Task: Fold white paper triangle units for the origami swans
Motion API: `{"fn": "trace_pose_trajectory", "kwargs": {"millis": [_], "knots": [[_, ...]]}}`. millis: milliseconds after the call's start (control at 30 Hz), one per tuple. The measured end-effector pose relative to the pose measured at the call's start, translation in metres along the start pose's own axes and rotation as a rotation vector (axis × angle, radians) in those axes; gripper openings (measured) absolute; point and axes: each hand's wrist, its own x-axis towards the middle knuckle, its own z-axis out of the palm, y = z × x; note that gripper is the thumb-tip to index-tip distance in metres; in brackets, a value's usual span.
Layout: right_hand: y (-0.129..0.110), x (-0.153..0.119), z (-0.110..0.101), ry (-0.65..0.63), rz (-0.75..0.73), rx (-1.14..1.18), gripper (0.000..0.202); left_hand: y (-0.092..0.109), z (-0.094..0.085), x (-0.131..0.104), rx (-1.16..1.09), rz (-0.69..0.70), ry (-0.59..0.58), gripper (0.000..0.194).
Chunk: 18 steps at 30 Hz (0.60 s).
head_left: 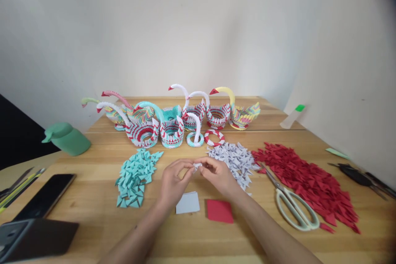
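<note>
Between the fingertips of both hands is a small folded piece of white paper (197, 166). My left hand (175, 179) pinches its left side, and my right hand (218, 173) pinches the right side. The fingers cover part of it. Below the hands lie a stack of white paper slips (187, 203) and a stack of red paper slips (219, 210). Just behind my right hand spreads a heap of white folded paper triangles (236, 159). Left of my left hand is a pile of teal folded triangles (136, 177).
Several folded-paper swans (171, 132) stand at the back, near a red-and-white paper ring (214, 137). Scissors (293, 202) lie beside a red triangle heap (309, 185). A green bottle (66, 138), a phone (46, 196) and a dark box (38, 239) are at left; a glue bottle (292, 116) is at right.
</note>
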Motion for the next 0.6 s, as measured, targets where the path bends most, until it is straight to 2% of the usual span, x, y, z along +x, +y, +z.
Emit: {"fn": "trace_pose_trajectory", "kwargs": {"millis": [600], "knots": [[0.0008,0.0018,-0.0005,-0.029,0.044,0.155,0.022,-0.0002,0.0016,0.0006,-0.120,-0.008,-0.020,0.009]]}}
